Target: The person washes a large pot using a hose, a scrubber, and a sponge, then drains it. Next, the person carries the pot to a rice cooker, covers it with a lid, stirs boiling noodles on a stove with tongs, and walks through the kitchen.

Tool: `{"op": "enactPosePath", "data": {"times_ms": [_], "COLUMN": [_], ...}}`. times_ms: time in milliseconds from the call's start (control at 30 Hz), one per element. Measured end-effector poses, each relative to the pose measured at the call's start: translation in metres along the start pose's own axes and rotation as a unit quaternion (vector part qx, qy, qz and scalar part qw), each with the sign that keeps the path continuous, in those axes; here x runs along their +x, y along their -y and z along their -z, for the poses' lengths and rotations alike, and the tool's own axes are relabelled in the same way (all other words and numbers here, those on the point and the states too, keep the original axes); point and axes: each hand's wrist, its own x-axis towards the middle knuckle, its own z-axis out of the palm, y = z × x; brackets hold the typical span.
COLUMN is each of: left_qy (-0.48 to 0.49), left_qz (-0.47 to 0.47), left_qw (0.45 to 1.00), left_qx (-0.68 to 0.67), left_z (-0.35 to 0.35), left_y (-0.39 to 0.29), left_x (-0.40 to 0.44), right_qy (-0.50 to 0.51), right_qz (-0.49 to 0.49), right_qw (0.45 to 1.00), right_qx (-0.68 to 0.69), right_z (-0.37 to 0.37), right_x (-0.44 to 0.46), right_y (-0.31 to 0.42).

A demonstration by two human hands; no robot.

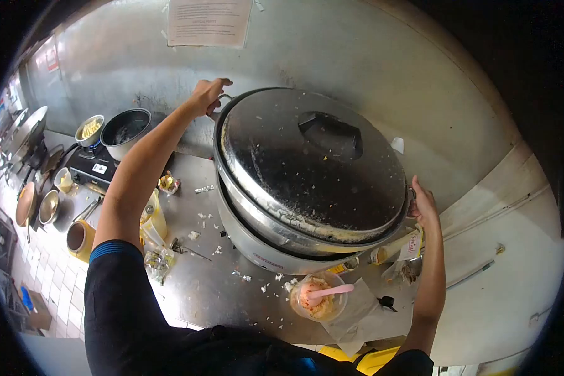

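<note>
A big metal rice cooker pot [266, 220] stands in front of me, with a wide dented lid [263, 166] on top that has a black handle [330, 135]. The pot sits raised and tilted in the grey rice cooker body [237, 230], and a dark gap shows between them. At its far left side, my left hand [208, 97] is closed around a loop handle, index finger sticking out. My right hand [424, 203] grips the opposite handle at the right, thumb pointing up. Its fingers are partly hidden behind the pot's edge.
A plastic cup [338, 308] of food with a pink spoon [331, 291] stands near the counter's front edge. Rice crumbs [217, 249] are scattered on the steel counter [200, 294]. Left are a stove [81, 164], a black-lined pot [126, 128] and a yellow jug [153, 219]. Behind rises a metal wall.
</note>
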Motion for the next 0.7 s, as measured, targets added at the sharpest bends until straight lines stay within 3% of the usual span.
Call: {"op": "enactPosePath", "data": {"times_ms": [233,400,500,633,700], "left_qy": [-0.001,0.001,-0.012,0.064,0.073], "left_qz": [0.014,0.055,0.05,-0.057,-0.039], "left_qw": [0.999,0.998,0.996,0.989,0.992], "left_qx": [0.048,0.041,0.07,0.119,0.095], "left_z": [-0.007,-0.009,-0.01,-0.003,0.005], "left_y": [0.034,0.052,0.051,0.067,0.076], "left_x": [-0.008,-0.002,0.002,-0.003,-0.008], "right_qy": [-0.011,0.037,-0.012,-0.006,0.029], "right_qz": [-0.024,-0.029,-0.036,0.003,-0.024], "right_qw": [0.999,0.998,0.999,0.999,0.997], "right_qx": [-0.023,0.04,0.021,0.043,0.063], "right_z": [-0.01,-0.012,-0.018,-0.018,-0.013], "right_x": [0.009,0.011,0.003,0.014,0.002], "right_y": [-0.036,-0.047,-0.04,-0.057,-0.05]}}
